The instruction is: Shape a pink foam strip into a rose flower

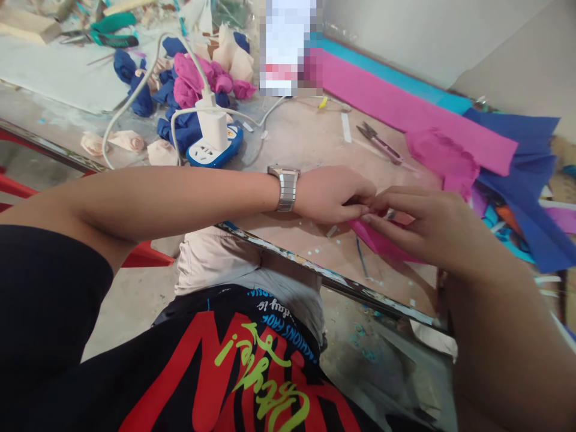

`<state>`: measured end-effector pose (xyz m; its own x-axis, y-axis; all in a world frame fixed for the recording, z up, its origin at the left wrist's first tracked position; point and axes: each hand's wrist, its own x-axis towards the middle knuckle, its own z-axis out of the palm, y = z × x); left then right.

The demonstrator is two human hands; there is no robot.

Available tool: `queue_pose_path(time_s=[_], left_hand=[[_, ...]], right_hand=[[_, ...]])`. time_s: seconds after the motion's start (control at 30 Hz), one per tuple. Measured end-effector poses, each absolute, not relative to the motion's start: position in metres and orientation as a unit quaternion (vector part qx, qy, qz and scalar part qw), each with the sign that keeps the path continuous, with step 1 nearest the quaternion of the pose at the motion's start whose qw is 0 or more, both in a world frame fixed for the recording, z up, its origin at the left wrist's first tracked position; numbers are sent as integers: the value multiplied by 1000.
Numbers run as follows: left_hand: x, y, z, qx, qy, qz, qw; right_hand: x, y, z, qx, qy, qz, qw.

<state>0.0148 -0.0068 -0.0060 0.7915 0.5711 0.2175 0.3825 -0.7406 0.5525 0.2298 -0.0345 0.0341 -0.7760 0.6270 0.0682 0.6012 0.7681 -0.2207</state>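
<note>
Just above the table near its front edge, my two hands meet at the fingertips. A strip of bright pink crepe paper (380, 243) runs from between them down under my right hand. My left hand (335, 195), with a metal watch at the wrist, pinches the strip's left end between thumb and fingers. Thumb and fingers of my right hand (420, 219) are closed on the same paper close by. The exact grip is partly covered by the fingers. Beyond my right hand lies a crumpled pink paper piece (445, 156).
Thread snips (382, 144) lie beyond my hands. Folded pink paper (405, 99) and blue paper (526, 186) spread to the right. Rolled paper flowers (189, 81), a blue-white power strip (216, 147) with a cable, and green-handled pliers (114, 30) sit at the left.
</note>
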Motion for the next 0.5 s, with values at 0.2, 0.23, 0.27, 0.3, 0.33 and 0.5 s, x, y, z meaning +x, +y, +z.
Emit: queue_pose_path(time_s=[0.2,0.23,0.27,0.3,0.33,0.5], left_hand=[[16,-8,-11,940,207,170,211],[16,-8,-12,943,203,168,206],[16,-8,-12,944,200,168,202],[16,-8,-12,945,198,167,202],[16,-9,-12,945,197,165,202],[15,-8,-11,943,198,162,212]], right_hand=[[228,-31,30,-324,-932,156,38],[227,-31,30,-325,-931,164,35],[227,-30,30,-327,-929,168,32],[227,-31,30,-329,-929,169,30],[227,-31,30,-329,-929,166,28],[227,-31,30,-322,-934,153,35]])
